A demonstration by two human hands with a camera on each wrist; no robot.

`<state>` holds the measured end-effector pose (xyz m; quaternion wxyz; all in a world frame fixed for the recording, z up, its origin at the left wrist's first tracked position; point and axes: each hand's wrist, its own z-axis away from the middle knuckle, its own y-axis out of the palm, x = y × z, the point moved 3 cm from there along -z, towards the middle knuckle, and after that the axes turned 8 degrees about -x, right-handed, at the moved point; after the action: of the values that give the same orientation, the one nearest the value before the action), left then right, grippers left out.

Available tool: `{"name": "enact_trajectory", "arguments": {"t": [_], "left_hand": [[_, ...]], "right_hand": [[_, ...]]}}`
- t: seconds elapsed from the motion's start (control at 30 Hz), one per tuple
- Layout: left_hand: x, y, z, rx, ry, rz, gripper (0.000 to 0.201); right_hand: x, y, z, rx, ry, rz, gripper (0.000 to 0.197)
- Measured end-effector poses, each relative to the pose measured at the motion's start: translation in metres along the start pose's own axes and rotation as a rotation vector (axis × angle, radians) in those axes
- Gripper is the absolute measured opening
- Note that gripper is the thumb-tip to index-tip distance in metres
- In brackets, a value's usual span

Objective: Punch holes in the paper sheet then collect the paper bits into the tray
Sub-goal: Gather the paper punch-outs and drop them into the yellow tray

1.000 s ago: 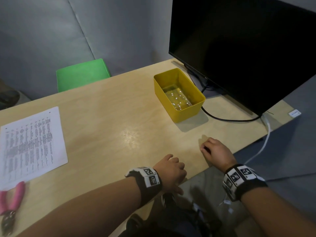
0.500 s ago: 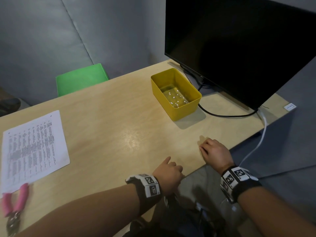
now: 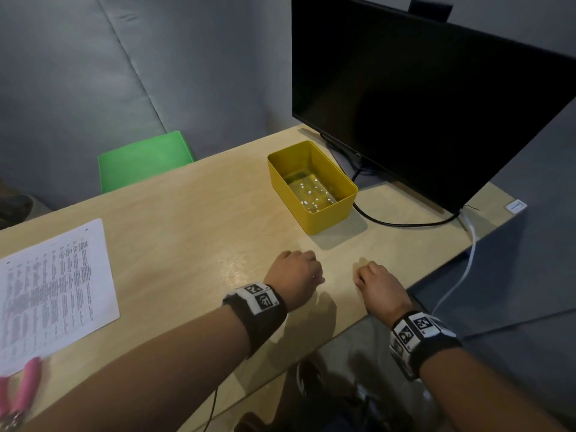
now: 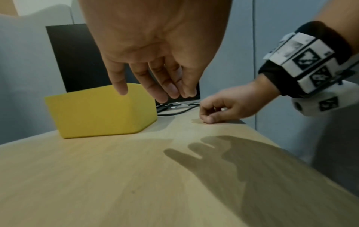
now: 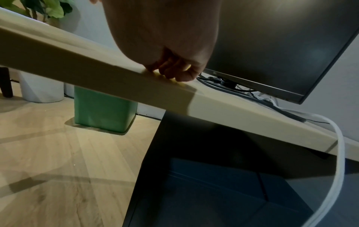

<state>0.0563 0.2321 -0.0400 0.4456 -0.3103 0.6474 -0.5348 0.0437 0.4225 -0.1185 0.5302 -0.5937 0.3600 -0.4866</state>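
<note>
The yellow tray (image 3: 327, 218) stands at the table's far right and holds several small white paper bits (image 3: 311, 194). A printed paper sheet (image 3: 53, 291) lies at the left, with a pink-handled punch (image 3: 18, 394) at its near corner. My left hand (image 3: 293, 275) hovers over the table just in front of the tray (image 4: 101, 113). The left wrist view shows this left hand (image 4: 153, 93) with relaxed fingers pointing down and holding nothing. My right hand (image 3: 374, 279) rests at the table's front edge with curled fingers (image 5: 170, 73). Nothing shows in its grip (image 4: 211, 116).
A large black monitor (image 3: 420, 104) stands behind the tray. Its black cable (image 3: 402, 224) and a white cable (image 3: 464, 272) run over the table's right end. A green stool (image 3: 143, 160) sits beyond the far edge. Bare wooden table (image 3: 187, 229) lies between sheet and tray.
My left hand has lifted from the table's front edge and moved forward toward the tray. The right hand has stayed at the edge.
</note>
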Motion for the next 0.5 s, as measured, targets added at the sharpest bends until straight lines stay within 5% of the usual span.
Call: {"name": "enact_trajectory", "arguments": {"t": [0.1,0.27,0.5], "left_hand": [[0.008,-0.011,-0.01,-0.077,-0.042,0.002,0.024],[0.017,-0.028,-0.026,-0.191,-0.084,0.01,0.024],[0.031,-0.04,-0.052,-0.251,-0.137,0.025,0.02]], "right_hand": [[-0.003,0.007,-0.004,0.088,-0.006,0.011,0.033],[-0.009,-0.01,-0.018,-0.003,0.094,-0.24,0.018],[-0.017,-0.026,-0.034,0.057,0.101,-0.336,0.017]]}}
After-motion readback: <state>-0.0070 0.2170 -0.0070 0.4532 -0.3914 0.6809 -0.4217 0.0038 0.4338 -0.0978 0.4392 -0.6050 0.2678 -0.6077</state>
